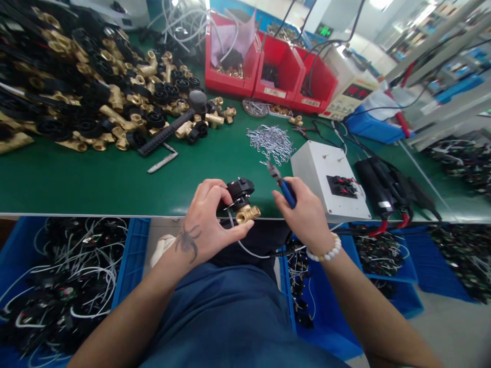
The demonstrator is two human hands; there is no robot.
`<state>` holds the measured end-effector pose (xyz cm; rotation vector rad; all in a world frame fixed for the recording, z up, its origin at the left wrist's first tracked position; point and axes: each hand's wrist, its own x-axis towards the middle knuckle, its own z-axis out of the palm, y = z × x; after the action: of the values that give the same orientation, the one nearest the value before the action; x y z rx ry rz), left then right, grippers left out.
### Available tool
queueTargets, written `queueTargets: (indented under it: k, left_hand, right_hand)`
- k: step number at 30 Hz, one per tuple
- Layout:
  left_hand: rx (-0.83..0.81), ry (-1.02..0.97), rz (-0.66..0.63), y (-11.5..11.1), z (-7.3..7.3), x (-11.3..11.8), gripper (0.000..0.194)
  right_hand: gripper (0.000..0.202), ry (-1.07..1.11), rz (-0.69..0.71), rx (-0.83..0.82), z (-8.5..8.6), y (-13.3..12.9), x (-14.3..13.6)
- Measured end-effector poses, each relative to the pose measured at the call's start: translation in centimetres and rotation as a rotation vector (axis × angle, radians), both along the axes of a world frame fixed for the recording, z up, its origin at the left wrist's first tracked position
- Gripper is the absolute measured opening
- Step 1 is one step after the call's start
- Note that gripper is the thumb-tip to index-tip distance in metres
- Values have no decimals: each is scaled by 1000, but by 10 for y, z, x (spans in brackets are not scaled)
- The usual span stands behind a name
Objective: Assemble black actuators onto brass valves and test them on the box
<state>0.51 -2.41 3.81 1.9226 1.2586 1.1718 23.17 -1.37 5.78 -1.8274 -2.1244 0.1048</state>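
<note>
My left hand (210,217) grips a brass valve with a black actuator head (243,202) at the front edge of the green bench. A thin metal clip (229,207) shows by the fingertips at the black part, and a white cable hangs down from it. In my right hand (305,209) is a pair of pliers with blue handles (287,191), the jaws pointing up and away to the left. The jaws are apart from the valve. Just beyond them lies a pile of small metal clips (271,143).
Many brass valves (115,97) are heaped at left, with a hammer (172,122) and a hex key (163,158) before them. Red bins (276,71) and a power supply (351,87) stand behind. A grey switch box (326,179) is at right; blue crates (136,255) sit below the edge.
</note>
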Motion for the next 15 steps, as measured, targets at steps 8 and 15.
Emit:
queueTargets:
  k: [8,15]
  left_hand:
    - [212,100,6,-12,17,-5,37]
    - [305,133,-116,-16,31,-8,32]
  right_hand:
    - [55,467,173,-130,-1,-5,-14]
    - [73,1159,208,-478,23,-27,-39]
